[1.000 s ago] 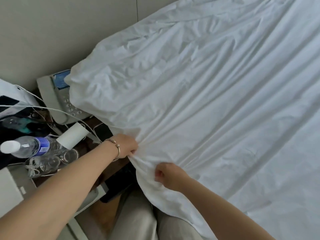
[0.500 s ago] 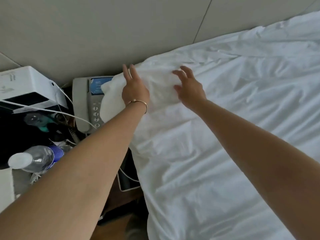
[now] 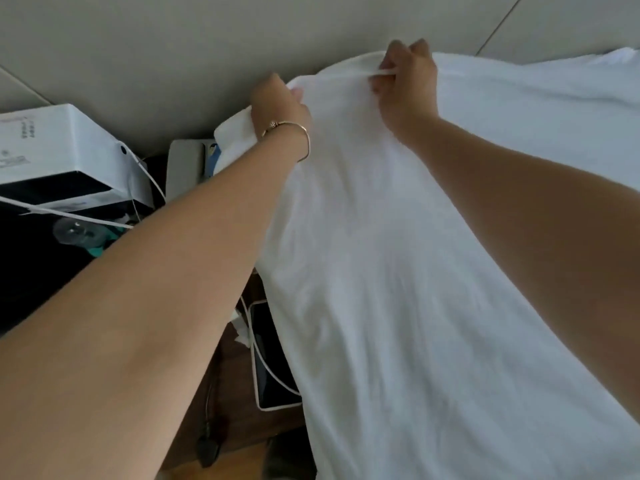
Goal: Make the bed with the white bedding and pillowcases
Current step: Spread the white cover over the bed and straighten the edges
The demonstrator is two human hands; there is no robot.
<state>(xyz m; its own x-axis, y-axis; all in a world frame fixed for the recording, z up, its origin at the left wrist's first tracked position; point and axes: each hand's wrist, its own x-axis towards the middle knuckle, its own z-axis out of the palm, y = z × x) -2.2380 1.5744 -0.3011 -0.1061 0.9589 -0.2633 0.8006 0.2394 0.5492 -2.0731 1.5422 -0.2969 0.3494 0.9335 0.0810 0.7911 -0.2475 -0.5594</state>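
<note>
Head view, blurred by motion: fine creases in the white bedding (image 3: 398,271) hard to make out, far right of the bed cut off at the frame edge. Fingertips of both hands mostly hidden inside the cloth; mattress beneath fully covered.

Left hand (image 3: 280,109), curled tight round the near corner of the bedding at the head of the bed, close against the grey wall (image 3: 173,46); thin bracelet (image 3: 298,133) on that wrist. Right hand (image 3: 407,81), fist closed on a bunched fold of the top edge, just beside the left, knuckles up. Bedding stretched from both grips down toward the viewer, spread over the bed and filling the right half of the frame.

Left of the bed, crowded: white box (image 3: 62,147) over something dark; grey desk phone (image 3: 185,164) partly hidden behind the gripped corner and left forearm; white cable (image 3: 69,214) running across; clear plastic bottle (image 3: 74,232) lying low, half covered by the arm; tablet (image 3: 268,358) on the dark wooden nightstand (image 3: 235,410), its right side tucked under the hanging sheet edge, another white lead trailing over it.
</note>
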